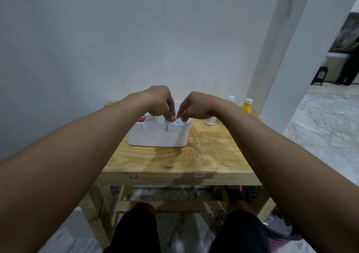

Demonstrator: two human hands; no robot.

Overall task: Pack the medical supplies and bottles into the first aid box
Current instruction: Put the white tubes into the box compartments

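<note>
A white first aid box (157, 137) stands open on the wooden table (194, 155). Both of my hands hover over its right end. My left hand (162, 105) and my right hand (194, 107) pinch a small white item (179, 121) together at the box's top rim. A red and white pack (141, 118) shows inside the box at the left. Behind my right wrist stand a yellow bottle with a white cap (247, 106), a white-capped bottle (231, 98) and a small white bottle with a label (210, 121).
The table stands against a pale wall, with a white pillar (281, 58) at its right rear. My knees (194, 227) are under the front edge. A pink basket (277, 243) sits on the floor at the right.
</note>
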